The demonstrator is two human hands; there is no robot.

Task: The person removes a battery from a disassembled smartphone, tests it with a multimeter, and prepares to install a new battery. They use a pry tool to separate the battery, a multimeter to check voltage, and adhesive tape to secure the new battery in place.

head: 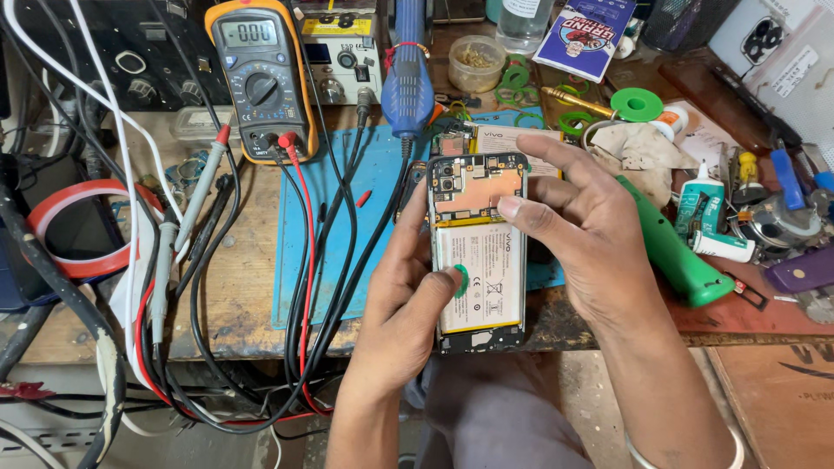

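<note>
Opened black smartphone point(477, 252) upright between our hands.
Left hand point(408, 304) fingers pinch a green pick point(460, 280) on its battery (right hand point(582, 234) fingers clamp the right edge).

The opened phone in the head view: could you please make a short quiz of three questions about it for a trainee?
1. True or false: the opened phone lies flat on the blue mat with no hand touching it.
2. Which hand presses a small green pick against the battery?
A. left hand
B. right hand
C. neither
3. Fill in: the red and black leads at the left plug into the orange and grey ______ at the back of the bench.

Key:
1. False; both hands hold it above the bench edge.
2. A.
3. Multimeter.
</note>
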